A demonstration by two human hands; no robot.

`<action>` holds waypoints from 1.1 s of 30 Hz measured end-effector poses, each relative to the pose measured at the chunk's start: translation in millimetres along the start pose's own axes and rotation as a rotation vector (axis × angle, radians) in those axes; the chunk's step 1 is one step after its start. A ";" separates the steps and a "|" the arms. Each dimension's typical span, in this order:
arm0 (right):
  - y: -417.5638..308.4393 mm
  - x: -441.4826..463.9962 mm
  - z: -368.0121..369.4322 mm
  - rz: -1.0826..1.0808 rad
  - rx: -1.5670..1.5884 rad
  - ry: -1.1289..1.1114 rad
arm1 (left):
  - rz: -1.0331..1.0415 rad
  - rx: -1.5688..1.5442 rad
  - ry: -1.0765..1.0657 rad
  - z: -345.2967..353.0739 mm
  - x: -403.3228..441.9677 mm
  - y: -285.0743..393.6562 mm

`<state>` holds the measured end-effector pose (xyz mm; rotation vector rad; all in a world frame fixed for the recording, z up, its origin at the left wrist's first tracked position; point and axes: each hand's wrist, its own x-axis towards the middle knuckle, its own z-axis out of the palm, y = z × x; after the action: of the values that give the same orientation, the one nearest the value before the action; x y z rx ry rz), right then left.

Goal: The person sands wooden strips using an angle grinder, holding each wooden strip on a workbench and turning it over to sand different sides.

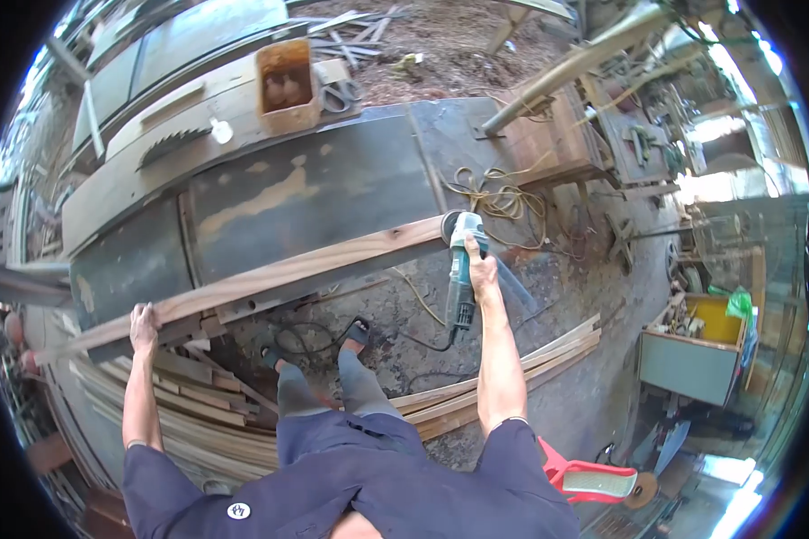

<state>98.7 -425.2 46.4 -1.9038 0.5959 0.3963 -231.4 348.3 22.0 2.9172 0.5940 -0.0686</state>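
While left fingers point(141, 313) grip the plank point(288, 265) along the counter point(351, 171), right fingers point(473, 245) clench the grinder point(459, 286); disc point(449, 227) at plank's far end, contact unclear. Apparent sanding calls for level, steady pressure.

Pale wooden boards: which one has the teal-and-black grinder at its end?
The single board along the near edge of the dark metal table, with the left grip toward its other end. Other boards are stacked lower, near the feet.

Both bare arms reach forward, spread apart.
The bare right hand point(482, 268) wraps closed; the bare left hand point(144, 327) presses, fingers together.
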 end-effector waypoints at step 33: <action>-62.9 -184.2 252.1 -0.198 -0.381 -0.286 | -0.008 -0.040 -0.004 -33.1 2.8 15.8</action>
<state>-17.0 -132.0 92.1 -2.1904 0.1443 0.6754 -222.2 340.6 56.8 2.8755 0.5987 -0.0624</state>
